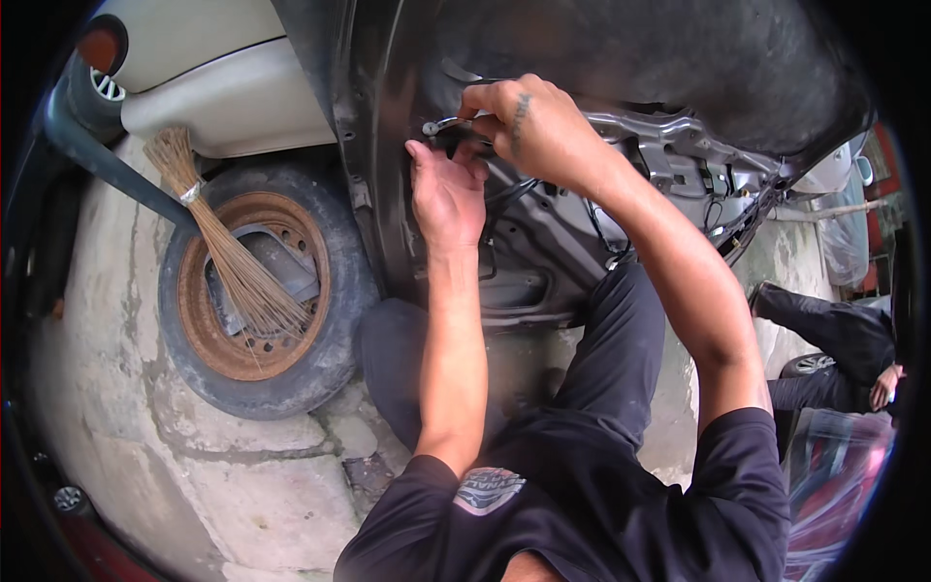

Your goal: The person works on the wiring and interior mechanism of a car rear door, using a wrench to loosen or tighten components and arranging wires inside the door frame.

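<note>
A stripped car door (529,254) stands in front of me, its inner metal and openings bare. My right hand (548,126) is closed around the handle of a small metal wrench (433,127) with a round head, held against the door's upper left part. Just below it, my left hand (451,199) is raised palm up, thumb apart from the fingers. Its fingertips reach toward the door opening under the wrench and are partly hidden. I cannot make out anything held in it. A metal rail (630,126) runs across the door to the right of my hands.
Left of the door lies a tire on a rusty rim (184,281), with a stick broom (228,242) across it. A pale car body part (228,97) is behind. Loose wires (606,238) hang in the door. At the right edge, another person's hand (884,386) shows near plastic-wrapped items (834,485).
</note>
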`<state>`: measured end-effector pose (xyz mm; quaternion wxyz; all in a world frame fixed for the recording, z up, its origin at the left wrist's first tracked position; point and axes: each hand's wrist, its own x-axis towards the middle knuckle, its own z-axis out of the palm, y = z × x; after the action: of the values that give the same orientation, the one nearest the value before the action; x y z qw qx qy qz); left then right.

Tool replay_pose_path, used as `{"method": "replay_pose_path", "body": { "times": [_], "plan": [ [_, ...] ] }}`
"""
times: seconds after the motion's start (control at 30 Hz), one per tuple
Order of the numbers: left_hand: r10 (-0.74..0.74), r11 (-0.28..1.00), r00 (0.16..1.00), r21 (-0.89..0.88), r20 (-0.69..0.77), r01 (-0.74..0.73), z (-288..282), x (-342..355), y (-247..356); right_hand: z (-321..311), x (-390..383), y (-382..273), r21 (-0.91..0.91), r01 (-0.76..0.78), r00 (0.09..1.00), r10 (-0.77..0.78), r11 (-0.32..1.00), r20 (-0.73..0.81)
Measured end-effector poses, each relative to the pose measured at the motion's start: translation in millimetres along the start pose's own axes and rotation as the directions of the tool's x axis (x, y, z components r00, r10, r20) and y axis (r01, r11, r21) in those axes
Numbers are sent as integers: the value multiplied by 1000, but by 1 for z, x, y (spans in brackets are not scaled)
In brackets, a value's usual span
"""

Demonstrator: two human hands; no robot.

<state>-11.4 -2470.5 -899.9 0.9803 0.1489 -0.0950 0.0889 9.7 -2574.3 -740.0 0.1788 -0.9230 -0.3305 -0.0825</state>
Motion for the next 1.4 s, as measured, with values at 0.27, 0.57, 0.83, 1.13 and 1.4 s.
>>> {"method": "replay_pose_path", "body": {
  "times": [0.27,0.57,0.83,1.13,1.4],
  "plan": [
    [15,979,999,-205,-37,-22,8,-1,2,15,-11,-28,-78,-154,988,154,985,-8],
    [-68,902,982,-432,-176,-15,20,0,6,8,-6,-29,-148,-117,993,112,982,-36],
    [-10,901,987,-429,-159,-60,5,5,-6,-1,13,-53,-344,-56,990,96,937,102],
    [2,932,999,-361,-52,-20,12,-2,-22,-18,28,-31,-313,11,981,50,950,186],
    [71,955,996,-284,-47,-81,7,10,10,-17,41,-44,-333,188,977,-140,924,161]
  ]
}}
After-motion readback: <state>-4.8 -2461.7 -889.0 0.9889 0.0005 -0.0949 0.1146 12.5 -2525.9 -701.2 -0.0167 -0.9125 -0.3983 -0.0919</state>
